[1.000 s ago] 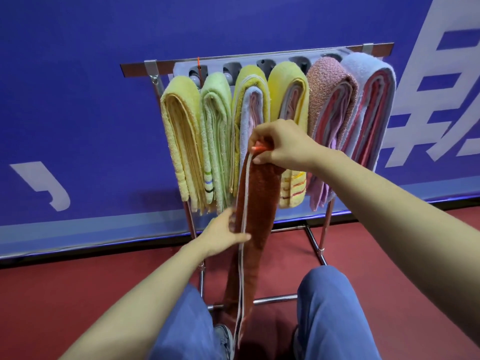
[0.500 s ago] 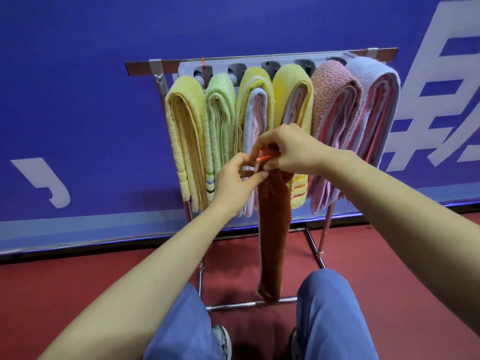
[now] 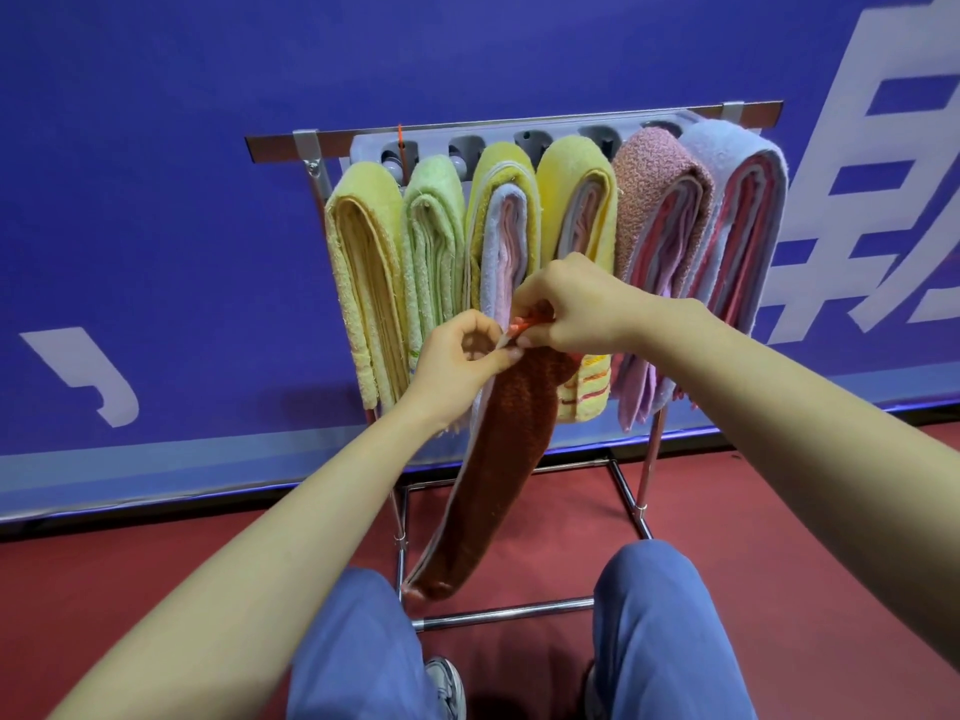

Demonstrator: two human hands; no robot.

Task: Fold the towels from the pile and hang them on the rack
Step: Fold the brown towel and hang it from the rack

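Item: brown towel [image 3: 498, 459], folded to a narrow strip, hanging in front of the rack [image 3: 519, 132] between my knees. Change: my left hand [image 3: 462, 350] has come up from mid-length to join my right hand [image 3: 566, 309]; both now pinch its top corners together. Meaning: fold nearly complete, hanging likely next. Six towel bundles already hung.

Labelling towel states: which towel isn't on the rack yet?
The brown towel. Both hands, left hand and right hand, pinch its top end, and it dangles in front of the rack; the other six hang folded over the rack.
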